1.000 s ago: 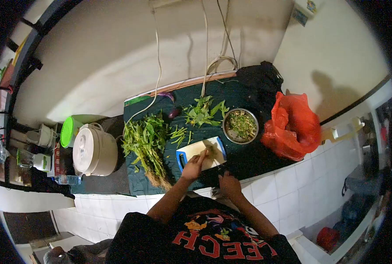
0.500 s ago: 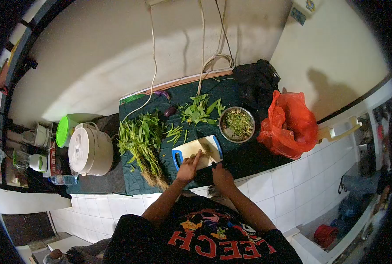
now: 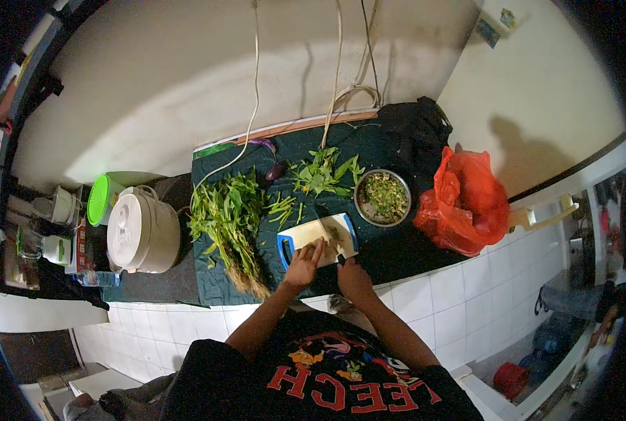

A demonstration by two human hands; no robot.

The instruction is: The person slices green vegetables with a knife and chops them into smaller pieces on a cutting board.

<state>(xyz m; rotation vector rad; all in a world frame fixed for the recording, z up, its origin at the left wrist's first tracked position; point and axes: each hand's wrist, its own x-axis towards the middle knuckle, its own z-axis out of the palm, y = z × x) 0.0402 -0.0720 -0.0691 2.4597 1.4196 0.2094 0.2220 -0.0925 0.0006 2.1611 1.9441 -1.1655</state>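
On the white cutting board (image 3: 301,236) with blue ends, my left hand (image 3: 304,266) rests its fingertips close together beside a blade. Whatever lies under those fingers is too small to make out. My right hand (image 3: 355,279) is wrapped round the dark handle of a knife (image 3: 329,236), whose blade slants up and left across the board. Small chopped green bits (image 3: 334,232) lie just right of the blade. Beyond the board are cut green stems (image 3: 282,209) and a pile of leafy tops (image 3: 322,174). A metal bowl (image 3: 358,208) of chopped greens stands to the right.
A large bunch of leafy greens with roots (image 3: 234,224) lies left of the board. Behind it are purple eggplants (image 3: 276,170). A white rice cooker (image 3: 144,231) stands far left. A red plastic bag (image 3: 460,207) and a black bag (image 3: 414,133) sit at the right.
My left fingers have drawn together and back slightly, from a pointing finger to a closer grouping. The knife blade now stands out more clearly above the board. The view has shifted slightly.
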